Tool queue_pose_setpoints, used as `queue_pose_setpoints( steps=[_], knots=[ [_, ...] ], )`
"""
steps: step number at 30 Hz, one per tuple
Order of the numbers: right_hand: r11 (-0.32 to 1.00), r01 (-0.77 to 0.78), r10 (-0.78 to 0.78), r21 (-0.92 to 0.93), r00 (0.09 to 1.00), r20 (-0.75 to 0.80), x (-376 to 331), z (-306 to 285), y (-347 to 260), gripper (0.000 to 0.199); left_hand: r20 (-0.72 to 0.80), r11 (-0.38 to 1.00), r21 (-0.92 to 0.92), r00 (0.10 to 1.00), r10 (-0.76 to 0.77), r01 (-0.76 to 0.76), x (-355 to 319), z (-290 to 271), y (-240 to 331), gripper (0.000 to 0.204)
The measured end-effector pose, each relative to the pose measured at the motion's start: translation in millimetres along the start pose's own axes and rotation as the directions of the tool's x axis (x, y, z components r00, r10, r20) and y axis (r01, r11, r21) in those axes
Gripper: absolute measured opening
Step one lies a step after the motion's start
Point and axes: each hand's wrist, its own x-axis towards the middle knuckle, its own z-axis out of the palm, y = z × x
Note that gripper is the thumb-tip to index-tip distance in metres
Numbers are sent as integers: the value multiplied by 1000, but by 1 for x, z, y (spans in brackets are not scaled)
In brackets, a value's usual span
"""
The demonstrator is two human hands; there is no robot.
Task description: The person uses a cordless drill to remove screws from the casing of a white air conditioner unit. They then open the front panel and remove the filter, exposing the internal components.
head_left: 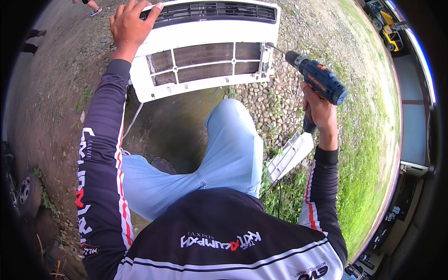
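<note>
From my end I see the white plastic air-conditioner indoor unit point(210, 36) standing on the stony ground just ahead of the knees, its black slatted vent point(219, 12) uppermost and the dark mesh filters point(205, 72) facing me. The left hand point(132, 29) lies on its upper left corner, thumb apart from the other fingers; I can't tell whether they clamp the edge or merely press on it. The right hand's point(322, 105) fingers are wrapped round the grip of the dark blue cordless drill point(322, 83); I can't make out the trigger finger. The drill's thin dark bit point(277, 48) points at the unit's right edge, and whether its tip is seated I can't see. My main worry is slip: the bit comes in at a slant, so a push off its axis could let it jump out, chew a screw head or score the casing. Only one hand steadies the unit, at the corner away from the drill, so I judge that a hard push or a burst of torque might twist or tip it. The filters lie close to the bit, and a skid could tear them. Beside the right forearm, the loose white ribbed plastic panel point(291, 154) could crack if the drill were dropped, and the black cable point(280, 200) near it could snag a foot.
</note>
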Motion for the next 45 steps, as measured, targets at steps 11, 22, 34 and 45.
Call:
queue_pose_setpoints(
  steps=[11,22,34,45],
  knots=[
    [949,-246,242,-198,969,-44,-17,-3,21,31,2,997,-60,999,-42,42,0,-9,11,43],
    [964,-75,66,-256,997,-44,-31,6,39,23,-14,997,-72,1000,-22,20,-2,-14,15,36],
    [910,-73,70,-408,997,-23,-26,17,19,29,148,939,-343,989,23,29,-7,-56,8,40],
    [983,-172,167,-70,983,-72,-31,13,56,29,143,903,-421,989,-24,83,-5,-56,12,38]
  ],
)
